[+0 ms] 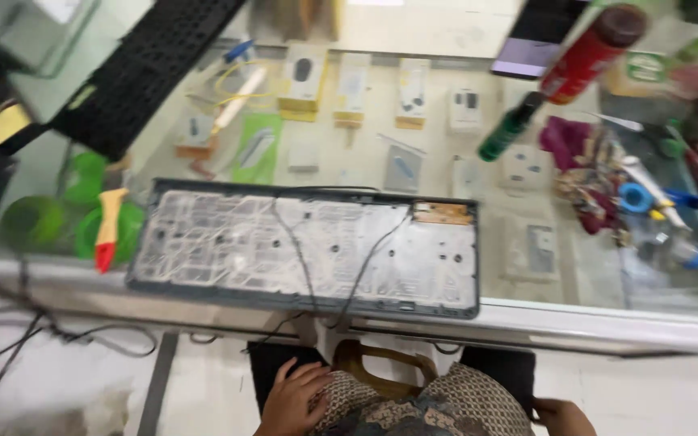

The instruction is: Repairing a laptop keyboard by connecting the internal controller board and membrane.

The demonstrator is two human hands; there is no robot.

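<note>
Resting low at the seat, the left hand [294, 397] lies flat and empty on a patterned cloth [422, 408], the right hand [563, 417] grips nothing visible, while the opened keyboard [304, 246] sits untouched on the glass counter [607, 282], awaiting a reach forward.

In the middle of the frame the opened keyboard base [304, 246] has a dark grey frame around a milky, translucent membrane crossed by thin black wires. At its left lies a brush [109, 226] with a cream handle and red tip, over green round tubs [38, 220]. A red spray can [590, 53] with a dark brown cap fills the upper right. The lap cloth [422, 408] at the bottom is brown-and-teal patterned.
</note>
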